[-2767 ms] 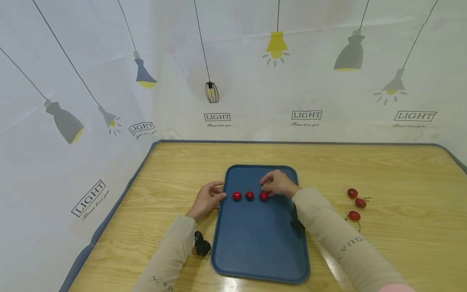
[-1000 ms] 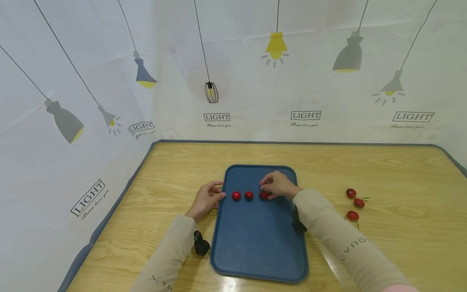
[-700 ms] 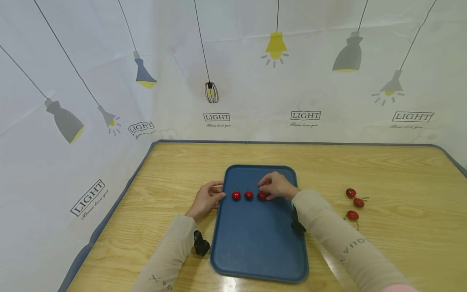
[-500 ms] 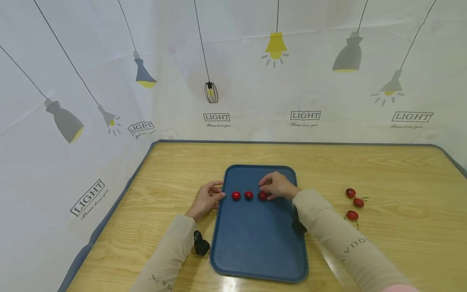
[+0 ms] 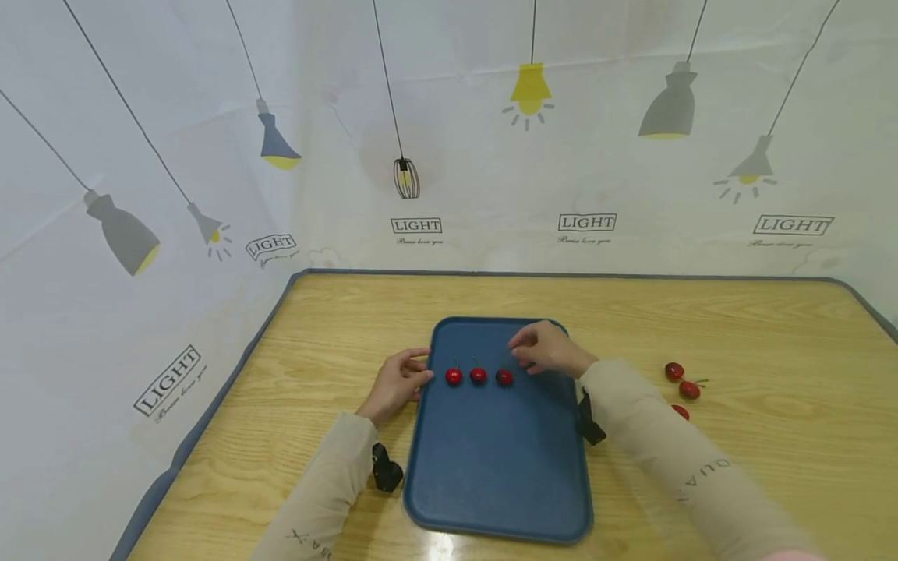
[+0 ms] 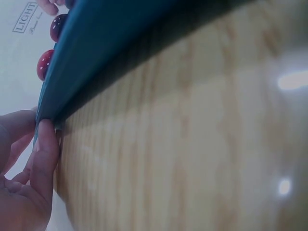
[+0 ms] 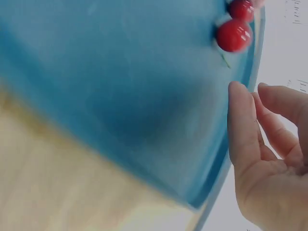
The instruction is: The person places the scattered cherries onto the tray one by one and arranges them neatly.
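Cherry row (image 5: 478, 375): three cherries on the far half of the blue tray (image 5: 498, 467), lined up from 9 to 3 o'clock, with 12 at the far side of the table (image 5: 617, 312).
Left hand (image 5: 397, 385): pinches the tray rim at about 10 o'clock from the tray's middle.
Tray axis: long way roughly 12 to 6 o'clock, across the row.
Left cherry (image 5: 454, 377): at 3 o'clock from the left hand, near the rim.
Right cherry (image 5: 504, 379): at 8 o'clock from the right hand (image 5: 549, 350), apart from its fingers.
Right hand: released, fingers bent and holding nothing, over the tray.
Loose cherries (image 5: 690, 389): three on the table, between 3 and 4 o'clock from the right hand, well apart from it; the nearest to the person is partly behind the right sleeve (image 5: 659, 428).
Nearer hand to these: the right.
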Tool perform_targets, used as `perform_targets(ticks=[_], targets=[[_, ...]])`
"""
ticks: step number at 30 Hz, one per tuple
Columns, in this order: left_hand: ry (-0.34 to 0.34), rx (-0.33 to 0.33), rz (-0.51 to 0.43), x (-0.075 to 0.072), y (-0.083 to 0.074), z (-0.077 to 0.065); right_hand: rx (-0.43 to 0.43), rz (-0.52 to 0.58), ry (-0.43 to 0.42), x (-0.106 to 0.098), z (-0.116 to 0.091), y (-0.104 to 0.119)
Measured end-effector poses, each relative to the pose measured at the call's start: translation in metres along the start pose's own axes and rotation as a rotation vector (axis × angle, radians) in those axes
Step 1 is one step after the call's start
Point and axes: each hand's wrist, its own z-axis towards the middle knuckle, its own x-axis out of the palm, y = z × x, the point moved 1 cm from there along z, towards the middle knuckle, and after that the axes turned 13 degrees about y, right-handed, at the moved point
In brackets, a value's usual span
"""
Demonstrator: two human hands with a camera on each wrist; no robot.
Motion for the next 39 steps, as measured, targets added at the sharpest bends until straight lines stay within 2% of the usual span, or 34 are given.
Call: perform_targets(ticks=[9,16,22,32,39], targets=[[0.015,-0.005,0.003,0.003,-0.027,-0.019,-0.057,-0.051,-0.021,-0.032,-0.031,-0.006],[0.007,-0.013,-0.003,0.002,-0.020,-0.013,-0.071,-0.080,-0.046,-0.058,-0.065,-0.020],[0.019,-0.006,-0.005,0.003,-0.026,-0.018,-0.067,-0.106,-0.063,-0.072,-0.091,-0.041],[0.016,-0.012,-0.010,0.003,-0.024,-0.016,0.030,-0.202,-0.136,-0.092,-0.129,-0.079],[0.014,-0.016,-0.008,0.004,-0.023,-0.014,0.062,-0.124,-0.164,-0.103,-0.141,-0.104]])
